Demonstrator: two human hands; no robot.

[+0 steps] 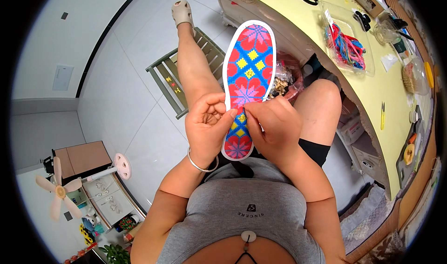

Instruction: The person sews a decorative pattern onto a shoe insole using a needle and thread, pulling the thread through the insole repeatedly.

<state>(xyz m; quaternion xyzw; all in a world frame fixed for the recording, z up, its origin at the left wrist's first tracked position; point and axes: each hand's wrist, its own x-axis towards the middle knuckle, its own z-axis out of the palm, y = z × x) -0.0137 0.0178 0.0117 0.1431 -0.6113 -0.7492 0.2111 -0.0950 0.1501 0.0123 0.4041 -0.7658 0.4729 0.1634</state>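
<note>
An embroidered insole [249, 73] with a white edge stands upright in front of me, its red and pink flowers and yellow diamonds set on a blue lattice. My left hand [208, 122] grips its left edge near the narrow middle, thumb across the front and other fingers curled. On the opposite side, my right hand [275, 129] is closed, with thumb and forefinger pinched together against the stitched face at mid-length. Whatever lies in that pinch is too small to make out.
A yellow-green table [368, 99] curves along my right. On it are a clear plastic tray [370, 64] of colourful thread [345, 47] and a yellow cutter-like tool [382, 116]. A green slatted stool [163, 78] supports my outstretched leg. A bag-lined bin [291, 78] stands behind the insole.
</note>
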